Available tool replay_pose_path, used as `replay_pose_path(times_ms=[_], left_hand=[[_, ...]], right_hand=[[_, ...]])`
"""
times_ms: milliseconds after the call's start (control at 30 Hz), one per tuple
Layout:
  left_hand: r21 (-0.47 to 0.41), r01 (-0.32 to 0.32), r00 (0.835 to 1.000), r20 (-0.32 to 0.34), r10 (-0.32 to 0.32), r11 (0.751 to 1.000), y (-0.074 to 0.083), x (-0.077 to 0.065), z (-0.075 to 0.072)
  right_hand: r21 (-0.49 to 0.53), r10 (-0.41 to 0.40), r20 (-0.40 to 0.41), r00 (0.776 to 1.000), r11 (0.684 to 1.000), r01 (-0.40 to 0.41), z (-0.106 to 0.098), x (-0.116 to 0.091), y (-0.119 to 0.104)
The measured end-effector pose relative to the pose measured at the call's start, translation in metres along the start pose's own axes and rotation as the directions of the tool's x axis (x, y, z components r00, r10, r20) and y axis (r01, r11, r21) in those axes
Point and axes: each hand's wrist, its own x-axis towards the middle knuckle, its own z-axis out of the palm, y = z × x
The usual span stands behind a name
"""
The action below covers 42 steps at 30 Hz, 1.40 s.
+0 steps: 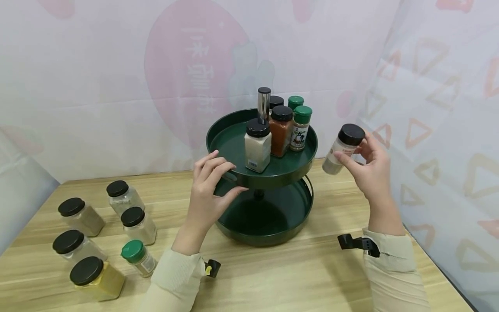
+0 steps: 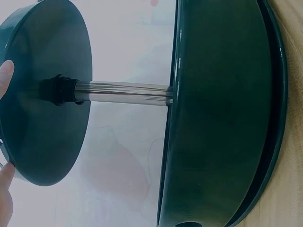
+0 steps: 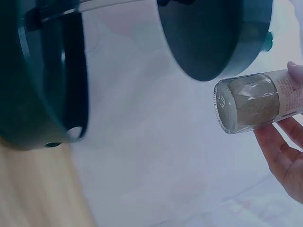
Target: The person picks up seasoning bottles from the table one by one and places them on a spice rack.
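Note:
A two-tier dark green round tray stand (image 1: 220,143) is on the wooden table. My left hand (image 1: 210,184) grips the upper tier's front-left rim, fingers over the edge and thumb lower down. In the left wrist view, fingertips (image 2: 5,78) touch that tier's edge. My right hand (image 1: 372,167) holds a clear spice jar (image 1: 338,158) with a black lid, tilted, right of the upper tier. Greyish powder fills its lower part in the right wrist view. On the upper tier stand a pale powder jar (image 1: 257,149), a red-brown spice jar (image 1: 280,134) and green-capped bottles (image 1: 299,132).
At the table's left stand several black-lidded jars, among them a yellow powder jar (image 1: 105,284), and a green-capped bottle (image 1: 142,260). The lower tier (image 1: 269,212) has a dark green floor. A chrome post (image 1: 264,104) rises from the upper tier. Printed cloth (image 1: 331,43) hangs behind.

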Motion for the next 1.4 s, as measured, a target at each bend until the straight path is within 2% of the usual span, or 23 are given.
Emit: replay_pose_path(times_ms=[200,400,467,567,767,967,1100,1400], left_hand=[[-0.001,-0.01,1.0,-0.001,0.01,1.0,-0.001,-0.001,0.0],[-0.004,-0.005,1.0,-0.002,0.005,1.0,-0.001,-0.001,0.0],[-0.005,-0.006,1.0,-0.004,0.006,1.0,-0.001,-0.001,-0.001],[-0.003,-0.01,1.0,-0.006,0.01,1.0,-0.001,-0.001,-0.001],[-0.003,-0.013,1.0,-0.003,0.013,1.0,-0.001,-0.001,-0.001],[-0.002,-0.01,1.0,-0.004,0.01,1.0,-0.001,0.0,-0.001],[-0.007,-0.016,1.0,-0.003,0.016,1.0,-0.001,0.0,0.001],[-0.011,-0.022,1.0,0.0,0.022,1.0,-0.001,0.0,0.002]], right_hand=[[0.093,-0.112,-0.036,0.993,0.989,0.115,0.004,0.018,-0.026],[0.248,-0.154,-0.081,0.985,0.954,0.169,0.017,0.031,-0.052],[0.277,-0.164,-0.066,0.984,0.944,0.176,0.022,0.033,-0.057],[0.278,-0.163,-0.016,0.987,0.947,0.161,0.029,0.034,-0.058],[0.195,-0.078,0.112,0.991,0.979,0.055,0.044,0.029,-0.045],[0.037,-0.056,0.216,0.975,0.998,0.05,0.055,0.022,-0.037],[-0.005,-0.026,0.278,0.96,1.0,0.028,0.057,0.018,-0.033],[-0.03,-0.006,0.314,0.949,0.999,0.016,0.059,0.016,-0.032]])
